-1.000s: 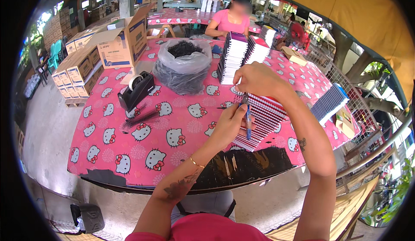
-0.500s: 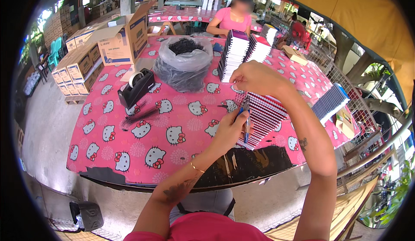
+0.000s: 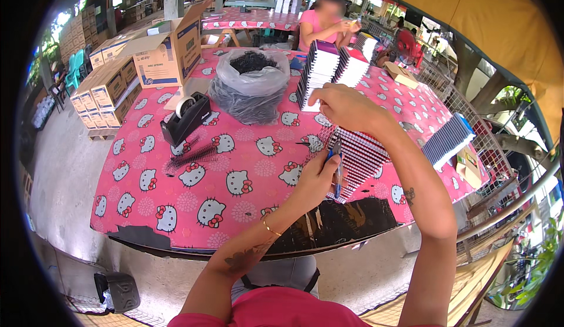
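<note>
My left hand (image 3: 320,173) is closed around blue-handled pliers (image 3: 337,157), their jaws up against the near left corner of a stack of notebooks (image 3: 359,161) with red and white edges. Above that stack, my right hand (image 3: 346,105) is bent at the wrist with its fingertips pinched; what they hold, if anything, is too small to make out. Thin reddish wire coils (image 3: 325,134) show below the right fingers, beside the stack. Loose black spiral coils (image 3: 197,158) lie on the table to the left.
A clear bag of black coils (image 3: 249,92), a black tape dispenser (image 3: 187,121) and an open carton (image 3: 164,57) stand at the left. Further notebook stacks (image 3: 317,77) rise behind my right hand, another (image 3: 449,141) at the right. A co-worker (image 3: 320,24) sits across the table.
My right hand has shifted slightly left and up, while the pliers in my left hand tilt more upright. The co-worker across has raised both hands, holding something small and yellowish.
</note>
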Demonstrator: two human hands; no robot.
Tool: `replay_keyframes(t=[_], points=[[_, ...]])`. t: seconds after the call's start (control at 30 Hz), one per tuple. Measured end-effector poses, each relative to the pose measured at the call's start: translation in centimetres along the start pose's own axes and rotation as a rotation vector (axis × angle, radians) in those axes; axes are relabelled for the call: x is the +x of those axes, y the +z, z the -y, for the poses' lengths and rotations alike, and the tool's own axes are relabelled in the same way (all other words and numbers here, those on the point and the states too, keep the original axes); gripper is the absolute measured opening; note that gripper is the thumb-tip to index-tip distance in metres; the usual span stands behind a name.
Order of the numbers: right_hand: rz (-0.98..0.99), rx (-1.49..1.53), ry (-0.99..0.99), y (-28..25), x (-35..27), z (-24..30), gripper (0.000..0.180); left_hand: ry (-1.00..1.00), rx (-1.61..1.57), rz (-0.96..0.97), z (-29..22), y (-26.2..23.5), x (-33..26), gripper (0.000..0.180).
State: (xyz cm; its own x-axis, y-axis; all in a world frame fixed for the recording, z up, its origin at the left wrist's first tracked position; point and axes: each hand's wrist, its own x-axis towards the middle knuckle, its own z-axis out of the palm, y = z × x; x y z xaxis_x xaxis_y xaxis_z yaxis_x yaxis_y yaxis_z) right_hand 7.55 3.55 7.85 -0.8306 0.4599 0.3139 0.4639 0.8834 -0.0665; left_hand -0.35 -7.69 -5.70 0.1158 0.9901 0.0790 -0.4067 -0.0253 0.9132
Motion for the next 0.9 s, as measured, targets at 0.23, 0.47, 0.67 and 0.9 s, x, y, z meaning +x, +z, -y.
replay_keyframes(t=[0.23, 0.47, 0.67, 0.9], points=[[0.366, -0.349, 0.177, -0.7, 0.7, 2.2, 0.021, 0.025, -0.093, -0.03, 0.4, -0.4, 1.2, 0.033], [0.351, -0.323, 0.187, -0.2, 0.3, 0.8, 0.025, 0.083, 0.041, 0.016, 0.2, -0.1, 1.1, 0.026], [0.427, -0.289, 0.183, -0.4, 0.4, 0.7, 0.027, -0.04, -0.112, -0.038, 0.8, 0.0, 0.2, 0.028], [0.452, -0.335, 0.183, -0.1, 0.7, 0.7, 0.029, 0.052, -0.028, -0.03, 1.5, -0.4, 1.4, 0.028]])
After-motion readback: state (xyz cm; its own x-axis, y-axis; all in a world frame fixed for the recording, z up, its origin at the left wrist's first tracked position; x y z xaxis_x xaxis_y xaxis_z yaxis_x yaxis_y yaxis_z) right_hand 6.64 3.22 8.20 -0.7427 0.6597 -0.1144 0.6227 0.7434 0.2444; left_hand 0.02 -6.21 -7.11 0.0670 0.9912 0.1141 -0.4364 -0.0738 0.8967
